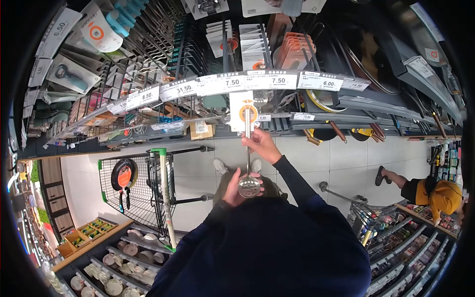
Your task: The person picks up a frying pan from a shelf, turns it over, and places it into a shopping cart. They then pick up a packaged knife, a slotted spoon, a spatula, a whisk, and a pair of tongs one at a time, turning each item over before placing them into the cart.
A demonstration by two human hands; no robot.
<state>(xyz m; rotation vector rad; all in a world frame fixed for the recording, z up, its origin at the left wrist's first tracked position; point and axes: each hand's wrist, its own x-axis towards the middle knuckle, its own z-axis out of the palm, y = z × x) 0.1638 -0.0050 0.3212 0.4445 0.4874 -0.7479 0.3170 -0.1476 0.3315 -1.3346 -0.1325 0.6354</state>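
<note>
A metal skimmer ladle [249, 187] with a round perforated bowl is held upright in front of my body, its long handle pointing toward the shelf. My left hand [234, 188] supports the bowl from below, thumb raised beside it and fingers partly behind the metal. Higher up, my right hand [261, 145] pinches the handle near a white card [242, 112] with an orange ring, which is around the handle's upper part. Just beyond the card runs the shelf's price strip [221, 85].
Hanging utensils [143, 49] fill the shelf ahead, with pans [324, 133] to its right. A shopping cart [136, 185] holding a pan stands at left, another cart [368, 213] at right. A person in yellow [440, 195] is at far right. Bowls [114, 286] line the lower-left shelves.
</note>
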